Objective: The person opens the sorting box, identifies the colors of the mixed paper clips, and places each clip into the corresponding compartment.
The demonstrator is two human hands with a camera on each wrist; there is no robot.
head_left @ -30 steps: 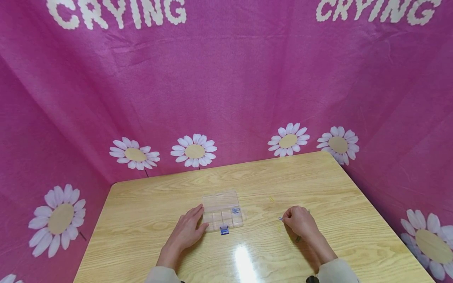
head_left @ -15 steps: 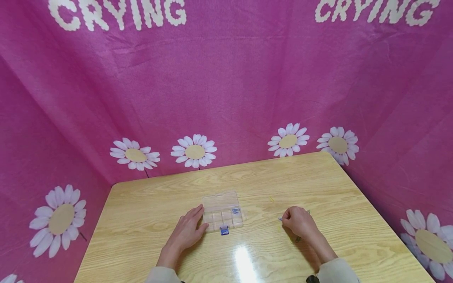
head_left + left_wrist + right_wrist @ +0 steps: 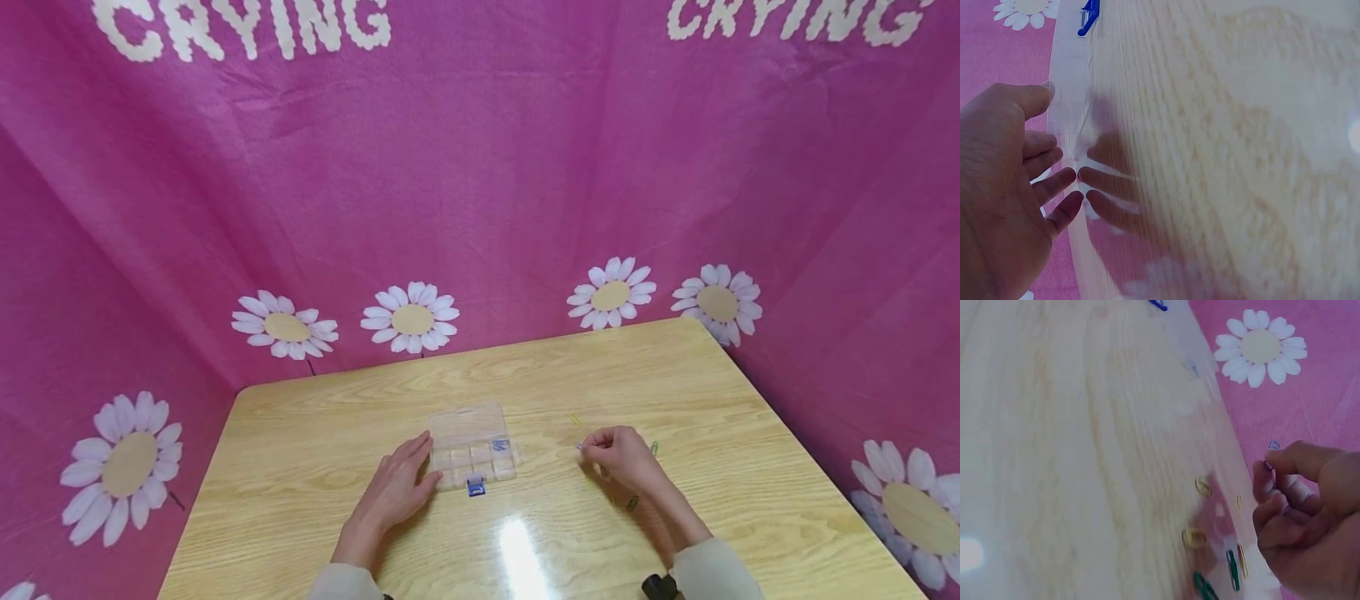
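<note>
A clear plastic compartment box (image 3: 459, 477) lies with its lid (image 3: 468, 423) folded back, away from the person. Several blue paper clips (image 3: 500, 445) sit in its back right compartment. My left hand (image 3: 397, 485) rests against the box's left side, fingers fairly straight and thumb near the front corner. To the right of the box, my right hand (image 3: 624, 458) pinches a blue paper clip (image 3: 1274, 445) between thumb and forefinger, above the table. Its other fingers are curled in.
Yellow paper clips (image 3: 1195, 537) and green paper clips (image 3: 1233, 570) lie scattered on the wooden table (image 3: 337, 417) around and below the right hand. A blue latch (image 3: 476, 486) juts from the box's front. Behind the table hangs a pink flowered cloth (image 3: 480, 208).
My right hand has lifted a little and moved left toward the box with the blue paper clip, uncovering more of the green clips. The left hand and box have stayed put.
</note>
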